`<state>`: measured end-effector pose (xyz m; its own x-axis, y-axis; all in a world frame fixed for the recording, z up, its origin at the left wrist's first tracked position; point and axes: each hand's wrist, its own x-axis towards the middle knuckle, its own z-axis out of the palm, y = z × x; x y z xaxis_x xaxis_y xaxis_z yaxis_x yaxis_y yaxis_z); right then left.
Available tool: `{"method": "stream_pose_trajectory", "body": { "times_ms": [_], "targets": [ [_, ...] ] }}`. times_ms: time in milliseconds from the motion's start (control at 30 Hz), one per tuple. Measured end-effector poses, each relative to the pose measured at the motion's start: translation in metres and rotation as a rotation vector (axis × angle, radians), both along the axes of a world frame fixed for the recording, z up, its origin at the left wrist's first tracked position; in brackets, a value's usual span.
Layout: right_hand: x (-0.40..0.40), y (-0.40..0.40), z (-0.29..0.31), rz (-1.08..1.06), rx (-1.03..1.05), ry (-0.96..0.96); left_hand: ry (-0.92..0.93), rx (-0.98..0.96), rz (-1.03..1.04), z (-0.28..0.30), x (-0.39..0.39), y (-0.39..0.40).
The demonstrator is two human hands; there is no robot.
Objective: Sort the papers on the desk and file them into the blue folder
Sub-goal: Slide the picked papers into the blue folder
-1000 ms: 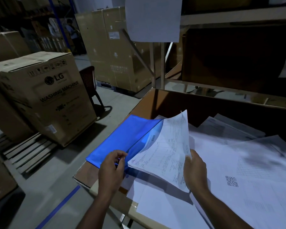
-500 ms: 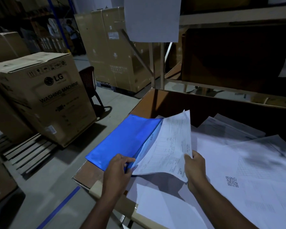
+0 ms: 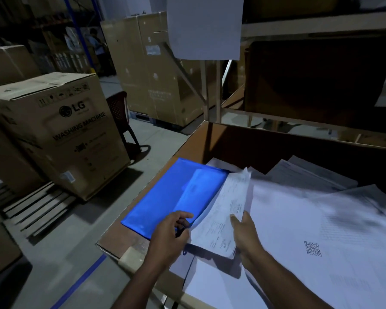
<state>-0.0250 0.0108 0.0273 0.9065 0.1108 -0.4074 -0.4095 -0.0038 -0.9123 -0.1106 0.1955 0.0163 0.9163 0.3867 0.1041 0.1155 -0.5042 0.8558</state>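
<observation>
The blue folder (image 3: 176,197) lies at the left end of the bench (image 3: 112,241), its near corner close to the edge. The left hand (image 3: 172,233) pinches the folder's open lip; the right hand (image 3: 243,228) grips the lower edge of a printed sheaf of papers (image 3: 223,210), its far end at the folder's mouth. The likely trouble: the limp sheets could buckle or catch on the lip if the mouth is not held wide, and a hard push could slide the folder off the edge. Loose papers (image 3: 299,219) cover the bench to the right, one bearing a QR code (image 3: 312,248). A washing machine box (image 3: 60,130) stands on the floor, well apart; a hanging sheet (image 3: 204,25) is overhead.
</observation>
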Motion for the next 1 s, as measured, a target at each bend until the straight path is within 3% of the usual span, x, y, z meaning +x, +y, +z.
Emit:
{"method": "stream_pose_trajectory", "body": {
  "times_ms": [100,300,500,633,767,1000],
  "targets": [
    [0.002,0.002,0.003,0.15,0.04,0.099,0.085,0.019,-0.008,-0.005,0.001,0.003],
    [0.014,-0.018,0.017,0.355,-0.012,0.192,0.158,0.42,0.02,-0.008,0.012,0.0],
    [0.016,-0.019,0.002,0.157,-0.02,0.215,0.03,0.372,0.079,-0.005,0.014,-0.001],
    [0.01,-0.004,0.004,0.215,-0.008,0.203,-0.044,0.454,0.016,-0.002,0.015,-0.004],
    [0.008,0.011,0.01,0.27,0.003,0.2,-0.093,0.389,-0.002,-0.002,0.013,-0.008],
    [0.02,0.034,0.006,0.312,-0.202,0.042,-0.16,0.366,-0.013,-0.003,0.009,-0.008]
  ]
}}
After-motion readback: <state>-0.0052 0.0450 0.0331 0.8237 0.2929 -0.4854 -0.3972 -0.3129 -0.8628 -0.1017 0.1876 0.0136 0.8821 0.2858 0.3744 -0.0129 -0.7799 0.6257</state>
